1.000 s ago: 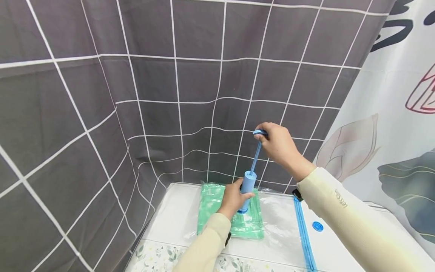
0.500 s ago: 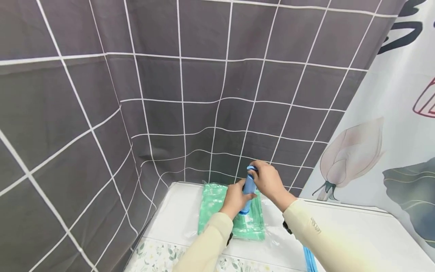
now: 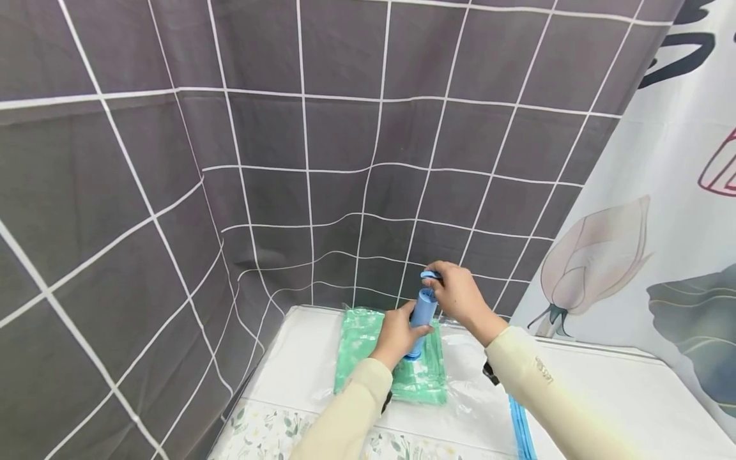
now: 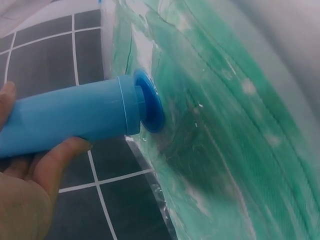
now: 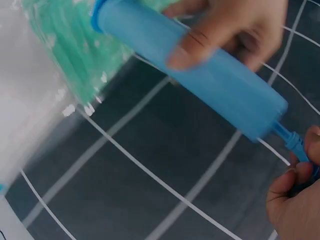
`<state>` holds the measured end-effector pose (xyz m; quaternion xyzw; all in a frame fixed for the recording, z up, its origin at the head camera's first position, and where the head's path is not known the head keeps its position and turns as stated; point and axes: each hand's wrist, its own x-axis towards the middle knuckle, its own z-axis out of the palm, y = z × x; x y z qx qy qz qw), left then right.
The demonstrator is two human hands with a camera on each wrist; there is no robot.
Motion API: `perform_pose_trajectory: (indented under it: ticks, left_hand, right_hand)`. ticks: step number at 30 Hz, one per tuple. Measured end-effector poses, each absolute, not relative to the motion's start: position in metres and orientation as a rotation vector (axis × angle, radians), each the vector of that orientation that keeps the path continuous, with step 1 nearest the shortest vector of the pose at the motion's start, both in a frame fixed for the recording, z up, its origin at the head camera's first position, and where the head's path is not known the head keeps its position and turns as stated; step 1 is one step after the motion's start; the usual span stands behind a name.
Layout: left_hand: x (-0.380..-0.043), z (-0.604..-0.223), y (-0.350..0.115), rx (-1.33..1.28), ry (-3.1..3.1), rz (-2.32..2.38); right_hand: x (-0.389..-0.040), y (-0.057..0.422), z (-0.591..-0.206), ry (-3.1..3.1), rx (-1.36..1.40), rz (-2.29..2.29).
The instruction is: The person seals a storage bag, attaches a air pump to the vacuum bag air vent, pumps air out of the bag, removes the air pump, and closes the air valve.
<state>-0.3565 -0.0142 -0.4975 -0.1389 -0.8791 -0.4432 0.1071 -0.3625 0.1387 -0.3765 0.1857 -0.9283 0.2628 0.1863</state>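
A blue hand pump (image 3: 424, 310) stands slightly tilted on the round blue valve (image 4: 150, 101) of a clear vacuum storage bag. Inside the bag lies a folded green cloth (image 3: 358, 345). My left hand (image 3: 395, 337) grips the pump's barrel, thumb and fingers around it. Above the barrel, my right hand (image 3: 459, 294) holds the pump's handle (image 3: 430, 275); in the right wrist view a short length of rod (image 5: 285, 134) shows between handle and barrel. The pump's nozzle end meets the valve in the left wrist view.
The bag's blue zip strip (image 3: 522, 429) runs along its right side, partly behind the right sleeve. All this lies on a white surface (image 3: 299, 345) with a floral front strip (image 3: 264, 431). A dark gridded cloth (image 3: 339, 134) hangs close behind and at left.
My right hand came down with the handle, pushing the rod into the barrel, then rose a little, drawing some rod out. The left hand kept its grip on the barrel.
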Motion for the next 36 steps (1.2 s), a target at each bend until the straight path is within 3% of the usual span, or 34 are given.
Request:
perform_pose_trajectory:
  ticks: [10, 15, 20, 30, 36]
  left_hand:
    - [-0.352, -0.495, -0.012, -0.393, -2.606, -1.324]
    - [-0.352, -0.493, -0.012, -0.403, -2.594, -1.338]
    - [-0.352, -0.492, -0.012, -0.394, -2.599, -1.355]
    - [-0.356, -0.494, -0.013, -0.378, -2.62, -1.341]
    - [-0.357, -0.496, -0.013, -0.376, -2.614, -1.35]
  right_hand:
    - [-0.356, 0.15, -0.281, -2.58, 0.503, 0.741]
    - [-0.353, 0.15, -0.265, -2.548, 0.49, 0.718]
    - [-0.357, 0.146, -0.283, -2.521, 0.493, 0.698]
    - [-0.361, 0.136, -0.368, -2.617, 0.508, 0.669]
    - [-0.359, 0.134, -0.396, -2.627, 0.536, 0.646]
